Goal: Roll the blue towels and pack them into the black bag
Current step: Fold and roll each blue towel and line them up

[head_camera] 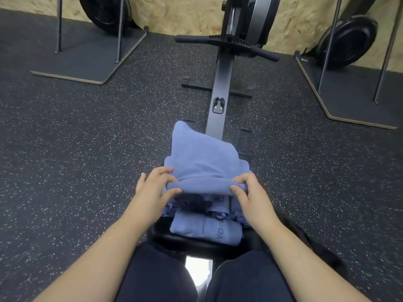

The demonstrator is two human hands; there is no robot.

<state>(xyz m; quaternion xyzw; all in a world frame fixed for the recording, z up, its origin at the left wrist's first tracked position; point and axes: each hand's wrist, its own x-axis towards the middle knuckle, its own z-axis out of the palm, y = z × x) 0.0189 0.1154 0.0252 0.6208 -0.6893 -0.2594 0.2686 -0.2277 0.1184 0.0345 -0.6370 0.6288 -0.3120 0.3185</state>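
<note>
Hands pinched the rolled near edge of the soft blue terry towel: left hand at 9 o'clock, right hand at 3, presumably keeping the roll even. I saw it atop a folded blue towel on the black rower seat; no bag visible.

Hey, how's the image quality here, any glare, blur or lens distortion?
Head view: wide-angle bending bows the floor mats' edges outward; glare blows out the metal rail between the knees; both hands, left hand and right hand, and the blue towel look sharp; lighting is even.
</note>
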